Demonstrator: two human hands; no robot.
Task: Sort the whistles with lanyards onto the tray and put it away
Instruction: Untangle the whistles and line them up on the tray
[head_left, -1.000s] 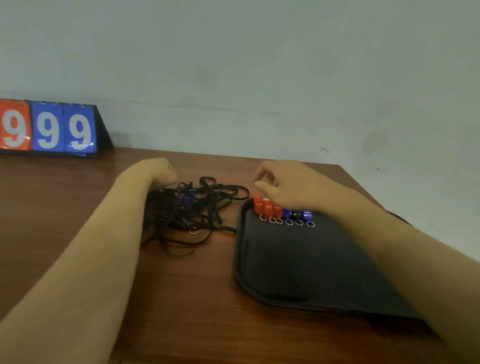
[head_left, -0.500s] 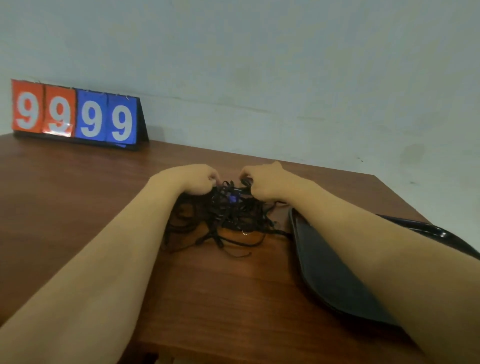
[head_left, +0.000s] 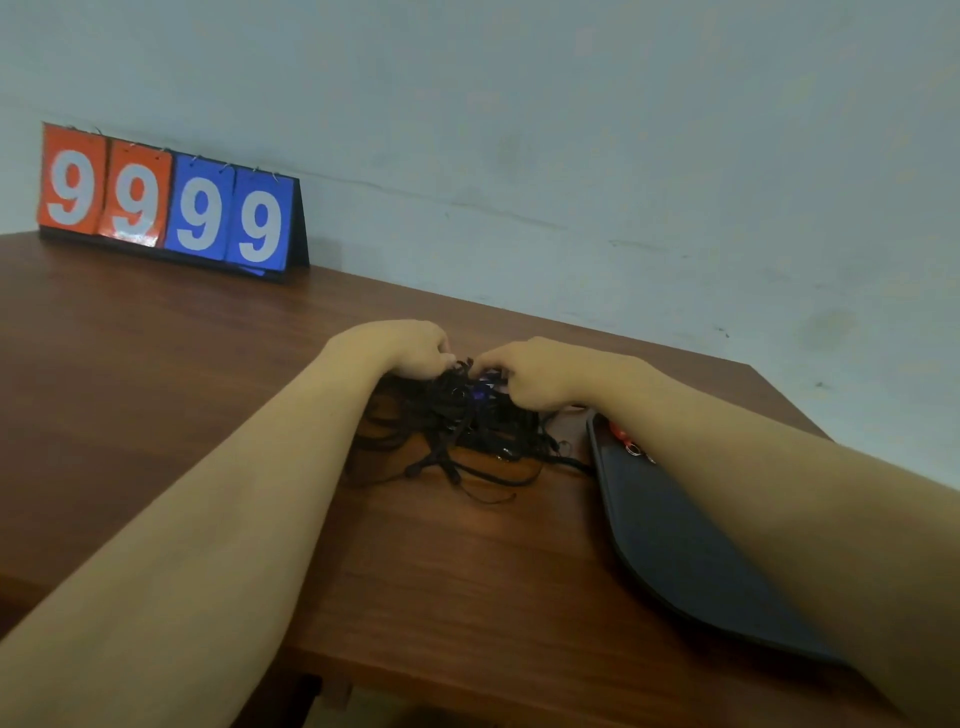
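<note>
Head view shows both hands working at a tangle of black lanyards (head_left: 457, 431) lying on the wooden table (head_left: 156, 405) just left of the black tray (head_left: 675, 545). The left hand (head_left: 410, 348) sits on the far-left top of the tangle with its fingers curled down into the cords, gripping a bunch of them, probably to hold the heap steady. The right hand (head_left: 530, 371) is at the tangle's right top, fingers curled and pinching at the cords beside a small blue whistle (head_left: 480, 392) buried in the heap; whether the fingertips have the whistle itself or only its cord cannot be told. Working from opposite sides like this looks meant to tease one whistle free of the knot.

On the tray, near its far-left corner, a red whistle (head_left: 621, 434) with metal rings shows just beside the right forearm, which hides whatever else lies there.

Against the half-second-earlier frame, the hands sit in nearly the same spots on the tangle and the grips look unchanged. A second ago the right hand was over the row of whistles on the tray; now it is at the heap.

A flip scoreboard (head_left: 166, 202) reading 9999 stands well behind and left of the tangle, against the wall.
</note>
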